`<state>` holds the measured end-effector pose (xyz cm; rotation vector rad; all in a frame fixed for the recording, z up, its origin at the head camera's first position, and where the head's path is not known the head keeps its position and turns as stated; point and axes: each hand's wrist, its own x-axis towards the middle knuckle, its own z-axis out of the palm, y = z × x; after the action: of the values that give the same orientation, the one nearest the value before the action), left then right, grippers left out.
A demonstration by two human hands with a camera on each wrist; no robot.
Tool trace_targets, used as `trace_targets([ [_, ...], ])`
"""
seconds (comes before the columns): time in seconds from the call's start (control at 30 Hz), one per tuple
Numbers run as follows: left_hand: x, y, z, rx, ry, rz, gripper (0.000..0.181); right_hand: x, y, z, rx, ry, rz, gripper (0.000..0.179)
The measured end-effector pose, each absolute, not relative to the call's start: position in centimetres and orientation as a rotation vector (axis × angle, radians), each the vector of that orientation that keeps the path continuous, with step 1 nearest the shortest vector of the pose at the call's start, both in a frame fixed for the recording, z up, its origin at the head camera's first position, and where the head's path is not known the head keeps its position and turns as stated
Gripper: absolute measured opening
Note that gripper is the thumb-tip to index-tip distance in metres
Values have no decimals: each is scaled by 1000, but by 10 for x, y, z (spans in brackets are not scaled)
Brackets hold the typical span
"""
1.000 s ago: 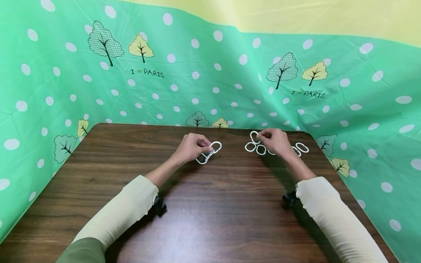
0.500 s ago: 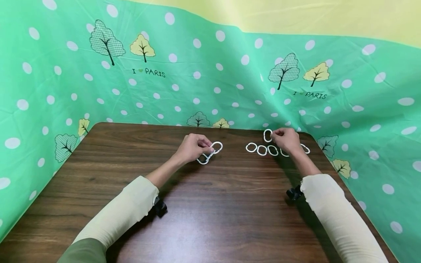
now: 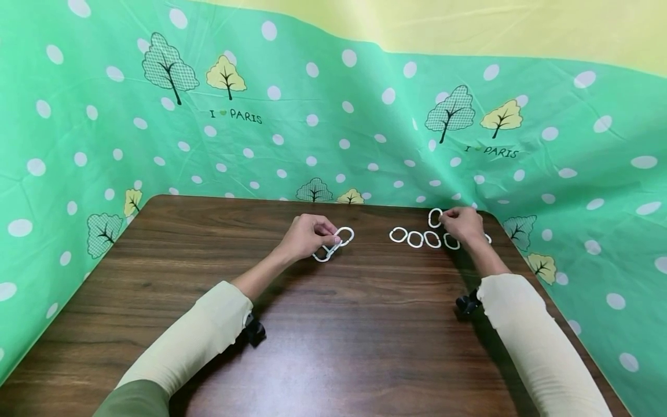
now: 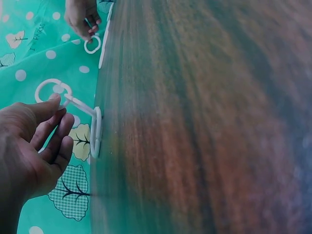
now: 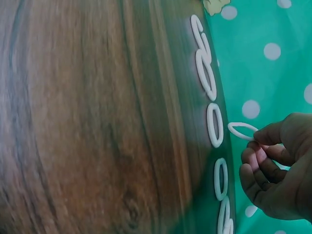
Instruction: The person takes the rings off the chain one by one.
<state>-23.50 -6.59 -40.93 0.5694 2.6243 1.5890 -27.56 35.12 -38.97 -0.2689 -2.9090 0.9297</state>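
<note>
My left hand [image 3: 308,238] pinches a short chain of white plastic links [image 4: 52,87] between thumb and fingers. One link loops up past the fingertips, and the lowest link [image 4: 96,132] hangs down to the tabletop. Farther right, my right hand [image 3: 464,225] pinches a single white oval link [image 3: 435,218] by its edge, held above the row on the table. That link has a small gap in its ring. Below it lie several loose white links [image 3: 415,239] side by side; the right hand hides part of the row in the head view.
The dark wood-grain table [image 3: 354,324] ends just behind the links. A green polka-dot cloth [image 3: 292,104] printed with trees hangs around the far and side edges. A dark wrist camera [image 3: 468,303] sits under the right sleeve, another under the left.
My right hand has moved right with its link, from the row's left end to above its right part, lowering slightly at the end. My left hand holds its chain almost still.
</note>
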Motion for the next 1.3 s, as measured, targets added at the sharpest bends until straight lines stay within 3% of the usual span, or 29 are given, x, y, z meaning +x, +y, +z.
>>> trace_targets([
  [0.73,-234,-63,-407,571,2610,1616,12,-279,378,-399,-385,-2956,909,40],
  [1.3,-234,-63,-409,551,2638,1584,11,-270,354,-406,-142,-2832,859,36],
])
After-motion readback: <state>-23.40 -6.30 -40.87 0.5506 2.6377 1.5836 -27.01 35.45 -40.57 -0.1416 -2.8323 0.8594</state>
